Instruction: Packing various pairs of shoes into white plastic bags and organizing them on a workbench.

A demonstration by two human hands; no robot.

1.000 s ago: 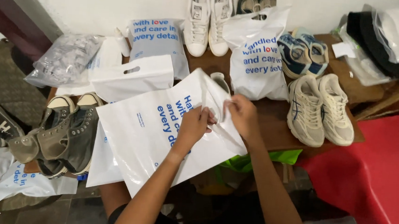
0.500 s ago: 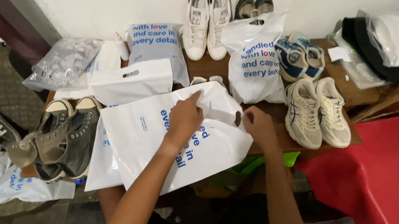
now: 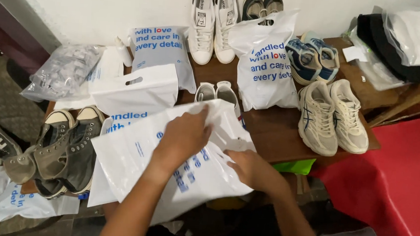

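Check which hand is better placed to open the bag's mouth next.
Probably the right hand: it sits at the white bag's near right edge, fingers by a fold. The left hand lies flat on top, pinning the bag.

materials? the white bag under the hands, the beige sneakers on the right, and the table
White bag: thin glossy plastic film, going by its creases and sheen. Beige sneakers: seemingly mesh with synthetic overlays and rubber soles. Table: brown, probably wood or wood veneer; grain too faint to confirm.
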